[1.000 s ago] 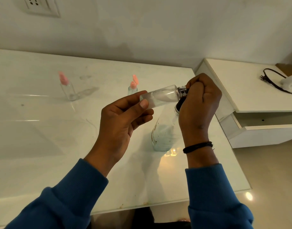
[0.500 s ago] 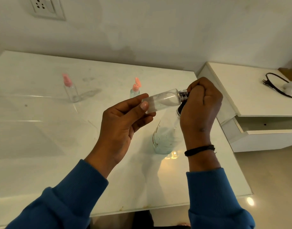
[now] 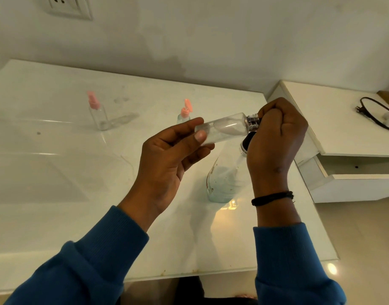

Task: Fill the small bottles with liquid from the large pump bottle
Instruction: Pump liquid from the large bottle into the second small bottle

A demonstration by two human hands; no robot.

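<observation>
The left hand (image 3: pixel 167 155) holds a small clear bottle (image 3: pixel 222 129) almost on its side above the white table (image 3: pixel 57 172), with thumb and fingers around its base. The right hand (image 3: pixel 277 133) has its fingers curled around the bottle's silver neck (image 3: pixel 253 122). The large bottle (image 3: pixel 224 179) stands below, between the wrists. Two pink-capped small bottles (image 3: pixel 99 113) stand further back.

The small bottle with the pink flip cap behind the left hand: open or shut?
Open: the flip cap stands raised above its pink collar.
</observation>
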